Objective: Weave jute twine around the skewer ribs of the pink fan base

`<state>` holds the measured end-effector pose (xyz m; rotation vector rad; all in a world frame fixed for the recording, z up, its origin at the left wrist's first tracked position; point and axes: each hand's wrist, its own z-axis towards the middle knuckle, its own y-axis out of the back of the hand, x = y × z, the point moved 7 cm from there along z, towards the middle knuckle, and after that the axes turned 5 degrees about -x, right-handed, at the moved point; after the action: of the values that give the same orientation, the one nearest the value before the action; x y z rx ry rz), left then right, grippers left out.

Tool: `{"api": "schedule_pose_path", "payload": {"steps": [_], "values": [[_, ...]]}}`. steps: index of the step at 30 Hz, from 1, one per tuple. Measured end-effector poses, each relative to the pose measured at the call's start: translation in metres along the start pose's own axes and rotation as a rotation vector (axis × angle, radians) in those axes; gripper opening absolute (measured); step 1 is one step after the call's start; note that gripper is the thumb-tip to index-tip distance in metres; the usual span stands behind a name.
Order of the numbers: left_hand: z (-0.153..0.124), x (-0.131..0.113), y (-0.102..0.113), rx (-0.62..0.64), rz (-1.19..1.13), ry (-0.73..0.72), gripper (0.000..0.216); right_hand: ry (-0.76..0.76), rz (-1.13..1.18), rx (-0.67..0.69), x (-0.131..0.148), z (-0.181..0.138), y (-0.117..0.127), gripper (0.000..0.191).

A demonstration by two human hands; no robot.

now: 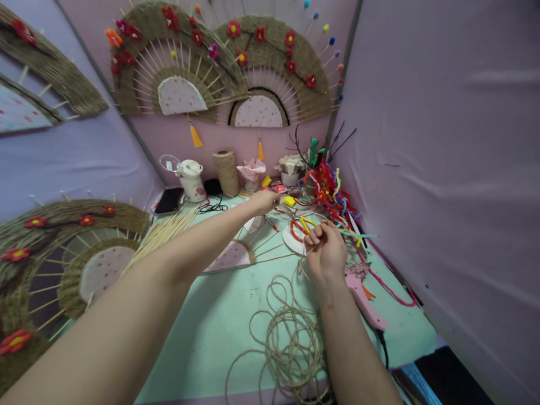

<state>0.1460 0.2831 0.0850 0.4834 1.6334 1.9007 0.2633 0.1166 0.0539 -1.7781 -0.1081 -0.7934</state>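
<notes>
My left hand [265, 201] reaches far across the table, its fingers closed and mostly hidden, close to a small yellow object [289, 201]. What it grips, if anything, does not show. Nearer to me, my right hand [327, 250] has its fingers curled in a pinch, with jute twine [291, 343] running up to it from a loose coil. Just beyond that hand lie a yellow-handled tool [306, 223] and a white round piece [293, 241]. Under my left forearm, a half-round fan [232, 257] with thin sticks lies partly covered.
A pink glue gun [365, 301] with a black cord lies right of my right forearm. Colourful pipe cleaners [331, 191] pile up at back right. Behind stand a twine spool [226, 173], a white cup [192, 180] and a phone [169, 201]. Thin sticks [164, 233] lie left.
</notes>
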Motion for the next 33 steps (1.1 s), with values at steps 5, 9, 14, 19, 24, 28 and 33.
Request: {"api": "schedule_pose_path", "payload": {"steps": [5, 9, 14, 19, 24, 28, 33], "values": [[0.009, -0.005, 0.053, -0.269, -0.072, 0.096, 0.03, -0.014, 0.077, 0.022, 0.003, 0.0, -0.001, 0.017], [0.007, -0.005, 0.088, -0.406, -0.258, 0.178, 0.024, -0.033, 0.135, 0.072, 0.008, 0.0, -0.004, 0.011], [-0.014, 0.007, 0.087, -0.255, -0.796, 0.429, 0.026, -0.058, 0.189, 0.119, 0.013, 0.0, -0.007, 0.007], [-0.049, -0.008, 0.08, -0.028, -1.281, 0.532, 0.036, -0.038, 0.278, 0.112, 0.016, 0.005, -0.002, 0.009], [-0.058, -0.013, 0.11, -0.244, -1.549, 0.643, 0.044, -0.014, 0.304, 0.072, 0.018, 0.011, 0.004, 0.01], [-0.064, -0.026, 0.133, -0.187, -1.659, 0.732, 0.029, 0.064, 0.091, -0.021, 0.024, 0.015, 0.01, 0.01], [-0.089, -0.059, 0.174, -0.042, -1.796, 0.656, 0.022, 0.119, -0.118, -0.157, 0.019, 0.025, 0.022, 0.009]]}}
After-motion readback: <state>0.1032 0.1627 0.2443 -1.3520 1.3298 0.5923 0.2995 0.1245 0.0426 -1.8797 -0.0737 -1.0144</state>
